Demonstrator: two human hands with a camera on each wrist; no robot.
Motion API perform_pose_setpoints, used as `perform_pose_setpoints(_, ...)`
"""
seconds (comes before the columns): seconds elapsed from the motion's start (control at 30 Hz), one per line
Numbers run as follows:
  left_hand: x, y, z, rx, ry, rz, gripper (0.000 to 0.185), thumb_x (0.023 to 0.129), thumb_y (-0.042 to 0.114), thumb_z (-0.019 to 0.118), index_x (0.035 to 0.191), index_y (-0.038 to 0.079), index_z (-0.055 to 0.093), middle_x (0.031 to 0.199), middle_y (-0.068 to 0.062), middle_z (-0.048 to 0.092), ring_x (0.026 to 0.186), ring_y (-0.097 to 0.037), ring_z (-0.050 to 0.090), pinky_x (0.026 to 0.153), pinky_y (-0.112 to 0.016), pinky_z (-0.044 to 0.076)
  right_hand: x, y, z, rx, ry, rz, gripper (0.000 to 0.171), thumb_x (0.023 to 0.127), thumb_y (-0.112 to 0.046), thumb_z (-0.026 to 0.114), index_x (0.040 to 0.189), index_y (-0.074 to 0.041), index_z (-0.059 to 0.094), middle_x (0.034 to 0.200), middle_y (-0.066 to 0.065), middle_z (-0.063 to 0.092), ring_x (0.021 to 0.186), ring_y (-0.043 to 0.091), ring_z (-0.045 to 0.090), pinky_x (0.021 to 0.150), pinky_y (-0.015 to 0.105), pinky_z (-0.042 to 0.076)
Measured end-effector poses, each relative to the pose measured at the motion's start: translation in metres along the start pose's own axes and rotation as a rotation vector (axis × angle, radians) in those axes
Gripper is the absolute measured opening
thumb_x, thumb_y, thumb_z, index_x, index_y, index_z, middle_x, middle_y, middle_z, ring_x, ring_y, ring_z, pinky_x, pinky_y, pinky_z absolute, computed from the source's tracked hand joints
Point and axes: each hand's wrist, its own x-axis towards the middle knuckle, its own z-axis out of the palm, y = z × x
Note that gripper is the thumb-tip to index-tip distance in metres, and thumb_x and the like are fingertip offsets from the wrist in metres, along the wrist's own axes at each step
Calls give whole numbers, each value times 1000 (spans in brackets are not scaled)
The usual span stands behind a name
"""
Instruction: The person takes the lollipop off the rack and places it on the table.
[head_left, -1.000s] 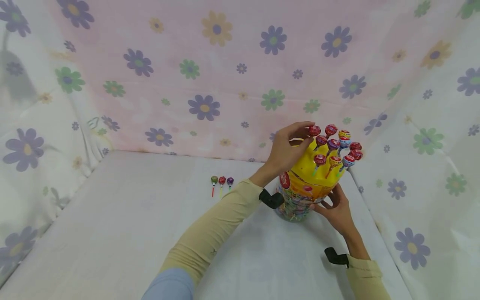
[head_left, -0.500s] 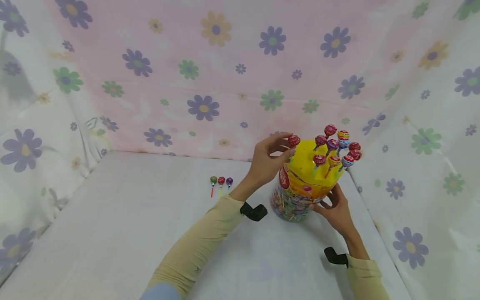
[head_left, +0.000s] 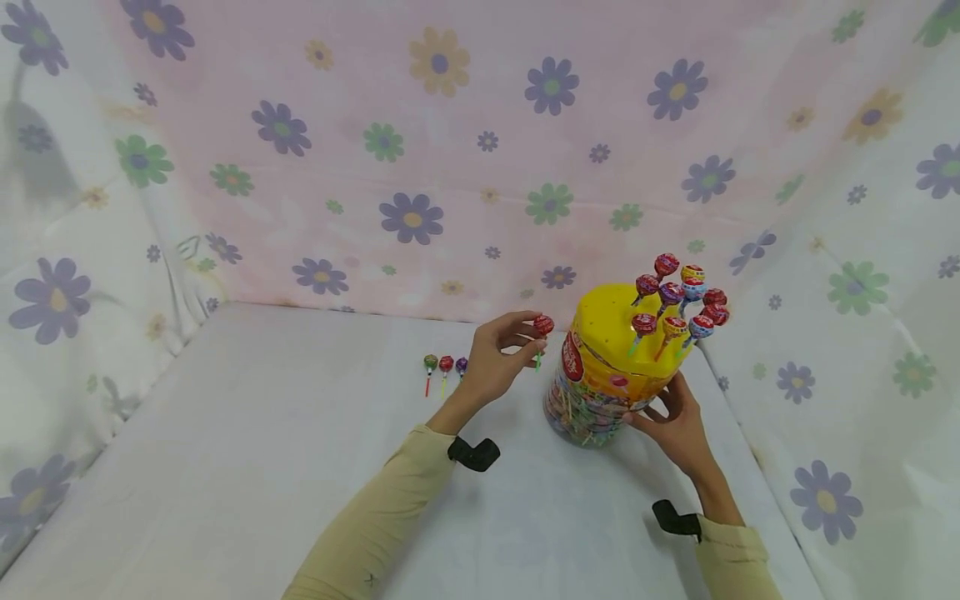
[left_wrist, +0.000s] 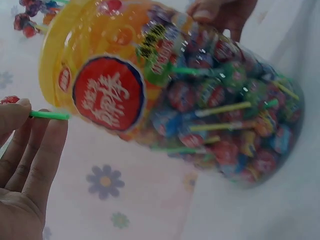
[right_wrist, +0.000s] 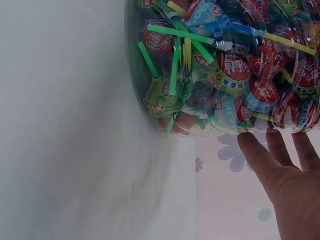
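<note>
My left hand (head_left: 491, 364) pinches a red-wrapped lollipop (head_left: 543, 325) by its green stick, just left of the jar. In the left wrist view, that green stick (left_wrist: 50, 115) sits between thumb and fingers. A big clear lollipop jar (head_left: 581, 412) with a yellow lid (head_left: 606, 310) is packed with wrapped lollipops. My right hand (head_left: 678, 429) holds the jar's right side, thumb toward the front; in the right wrist view, its fingertips (right_wrist: 246, 139) touch the plastic. Several lollipops (head_left: 670, 296) stand upright in the right part of the lid. Small holes dot its left part.
Left of the jar, a green lollipop (head_left: 431, 362), a red lollipop (head_left: 446, 364) and a purple lollipop (head_left: 461, 365) lie in a row on the white table (head_left: 247, 467). A flowered cloth (head_left: 337, 167) encloses the back and sides.
My left hand has drawn the red lollipop away from the lid's left side, moving left and down beside the jar. My right hand has stayed on the jar.
</note>
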Motion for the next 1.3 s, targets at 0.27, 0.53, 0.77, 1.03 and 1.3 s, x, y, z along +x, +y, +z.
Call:
perform_pose_setpoints(0.27, -26, -18, -24, 6, 30, -145, 38, 93, 0, 71, 131, -1, 64, 106, -25, 71, 87, -26, 74, 70, -34, 64, 0, 0, 1, 2, -2, -4, 90, 90, -3, 76, 161, -24, 25, 153, 3, 39, 128, -2, 46, 93, 14, 51)
perform_pose_setpoints(0.53, -44, -32, -39, 31, 38, -241, 35, 93, -1, 70, 128, -2, 64, 108, -26, 71, 86, -18, 73, 69, -32, 64, 0, 2, 0, -8, 5, -10, 90, 90, -1, 75, 161, -24, 24, 154, 2, 39, 128, -3, 45, 94, 13, 50)
perform_pose_setpoints(0.77, -54, -41, -48, 37, 33, -298, 37, 94, 0, 70, 129, -4, 62, 111, -30, 69, 89, -23, 74, 70, -32, 64, 0, 0, 1, -22, 16, -4, 89, 90, -3, 76, 161, -21, 25, 151, 1, 41, 126, -5, 45, 93, 11, 49)
perform_pose_setpoints(1.03, -72, -49, -73, 78, 121, -384, 40, 94, 3, 71, 132, -2, 61, 111, -25, 69, 90, -25, 73, 67, -32, 64, 0, 0, 2, -27, 14, 0, 90, 90, -3, 76, 161, -23, 25, 153, 5, 39, 127, -4, 45, 94, 12, 49)
perform_pose_setpoints(1.3, -81, -51, -103, 177, 211, -438, 39, 92, 0, 72, 130, -3, 62, 107, -24, 70, 86, -25, 73, 63, -29, 63, -2, -1, 3, -33, 17, 0, 90, 90, -3, 76, 161, -23, 25, 154, 6, 39, 128, -3, 44, 94, 11, 49)
